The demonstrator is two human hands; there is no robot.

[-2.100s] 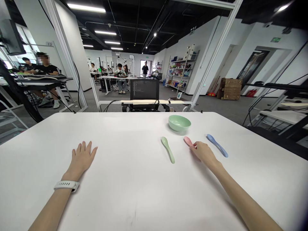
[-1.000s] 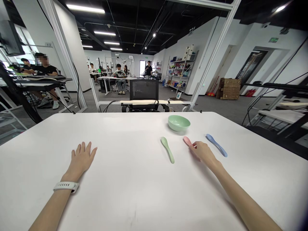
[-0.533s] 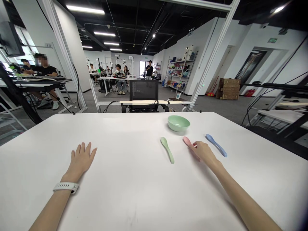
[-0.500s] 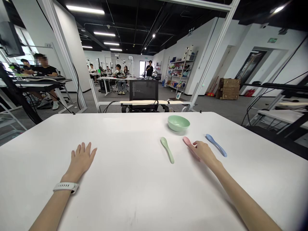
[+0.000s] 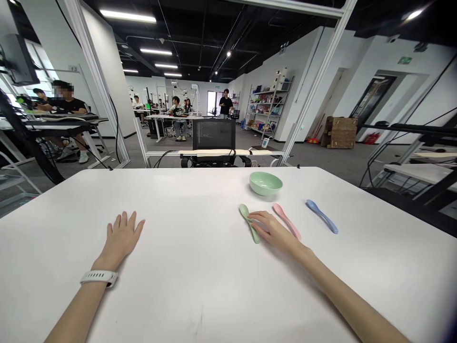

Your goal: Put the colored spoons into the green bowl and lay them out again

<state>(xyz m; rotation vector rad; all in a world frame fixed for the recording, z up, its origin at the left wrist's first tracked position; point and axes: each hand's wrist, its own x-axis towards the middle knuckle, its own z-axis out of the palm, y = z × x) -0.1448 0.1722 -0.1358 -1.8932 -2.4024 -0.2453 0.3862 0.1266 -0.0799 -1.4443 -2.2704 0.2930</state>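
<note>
My right hand [image 5: 273, 231] lies low over the white table [image 5: 200, 286], its fingers stretched out onto the handle of a green spoon [image 5: 244, 210]; they touch it without closing round it. A pink spoon [image 5: 285, 220] lies free just right of this hand, and a blue spoon [image 5: 322, 216] further right. Behind the spoons stands a green bowl [image 5: 266, 183]. My left hand [image 5: 121, 236] rests flat on the table at the left, fingers spread, with a white watch [image 5: 99, 277] on the wrist.
Beyond the table's far edge stand a dark monitor [image 5: 214, 134] and a white metal frame [image 5: 96, 81]. Other people sit at desks at the far left and in the background. Dark stands and cables crowd the right side.
My right hand has left the pink spoon and moved left onto the green spoon. The pink spoon now lies fully in view. My left hand has stayed put.
</note>
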